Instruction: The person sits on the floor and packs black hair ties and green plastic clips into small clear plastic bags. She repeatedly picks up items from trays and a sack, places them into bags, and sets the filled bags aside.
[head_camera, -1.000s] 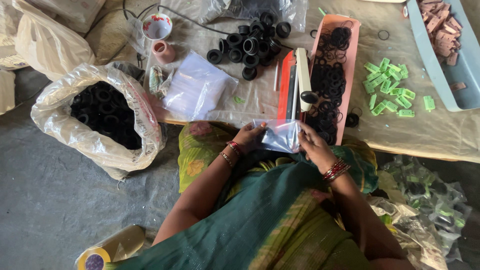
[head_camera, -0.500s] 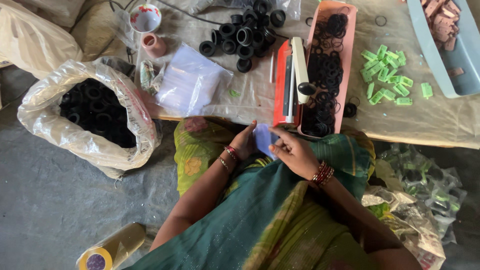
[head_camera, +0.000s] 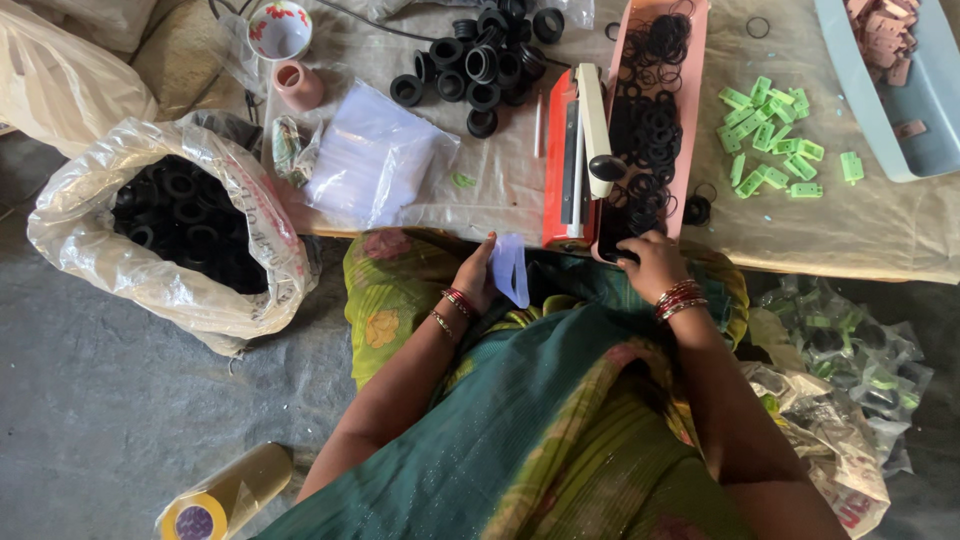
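The right hand (head_camera: 648, 262) has left the small clear bag (head_camera: 509, 268) that both hands shared half a second ago and now reaches into the near end of the pink tray (head_camera: 688, 60), fingers curled down among the black rings (head_camera: 650, 110). Whether it has closed on a ring is hard to tell, as the fingertips are hidden. The left hand (head_camera: 474, 280) alone pinches the bag by its left edge, holding it over the lap just below the table edge (head_camera: 420, 225). So the bag looks ready and waiting while the other hand fetches something from the tray. The bag hangs roughly upright, its long axis running from the table towards the person's lap, its flat face turned to the camera. Beside the tray lies a red sealer (head_camera: 572, 150); a sack of black parts (head_camera: 180, 220) sits well to the left.
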